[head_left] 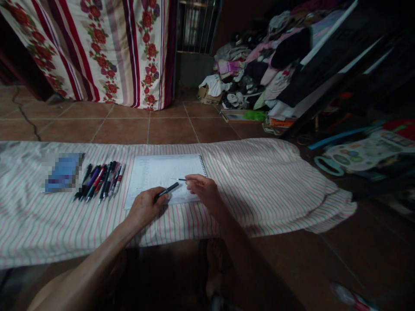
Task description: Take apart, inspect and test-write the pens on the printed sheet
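Note:
My left hand [148,206] is closed round a dark pen barrel [170,188], which points up to the right over the notebook. Between the fingertips of my right hand [202,188] is a thin pen refill [180,179], dark near the fingers and paler toward its left end. Both hands are above the lower part of an open spiral notebook [162,166], its wire binding on the right edge. A row of several pens [100,181], mostly black with some red and purple, lies left of the notebook.
A blurred-out blue packet [63,172] lies left of the pens. Everything rests on a striped cloth [259,185] over a low surface. Beyond are a tiled floor [168,129], a flowered curtain [106,52] and a heap of clothes [259,65]. A plastic bottle [350,297] lies lower right.

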A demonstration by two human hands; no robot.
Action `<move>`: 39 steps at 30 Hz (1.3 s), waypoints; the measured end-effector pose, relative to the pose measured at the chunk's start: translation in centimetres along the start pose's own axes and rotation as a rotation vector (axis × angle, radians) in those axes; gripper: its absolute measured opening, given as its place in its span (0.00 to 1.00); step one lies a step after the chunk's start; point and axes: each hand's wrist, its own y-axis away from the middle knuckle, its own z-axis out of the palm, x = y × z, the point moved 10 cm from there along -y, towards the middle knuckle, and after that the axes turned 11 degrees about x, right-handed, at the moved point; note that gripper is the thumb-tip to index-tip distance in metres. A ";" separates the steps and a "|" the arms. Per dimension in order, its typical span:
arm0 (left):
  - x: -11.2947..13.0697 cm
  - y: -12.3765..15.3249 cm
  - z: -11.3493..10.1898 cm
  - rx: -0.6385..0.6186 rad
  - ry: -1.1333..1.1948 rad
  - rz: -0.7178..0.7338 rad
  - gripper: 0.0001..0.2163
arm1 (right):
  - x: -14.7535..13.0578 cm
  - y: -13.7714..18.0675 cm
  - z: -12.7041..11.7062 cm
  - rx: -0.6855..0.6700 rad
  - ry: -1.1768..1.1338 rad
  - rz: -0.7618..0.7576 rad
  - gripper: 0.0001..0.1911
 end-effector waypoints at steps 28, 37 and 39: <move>1.6 0.7 0.5 0.067 -0.042 0.060 0.13 | 1.1 2.1 3.6 -0.045 -0.011 0.195 0.14; 1.4 0.8 1.2 0.015 -0.087 0.006 0.13 | 1.2 1.9 3.1 0.003 -0.064 0.202 0.15; 1.3 0.8 1.3 0.010 -0.049 -0.008 0.15 | 1.3 1.8 3.0 0.004 -0.076 0.203 0.15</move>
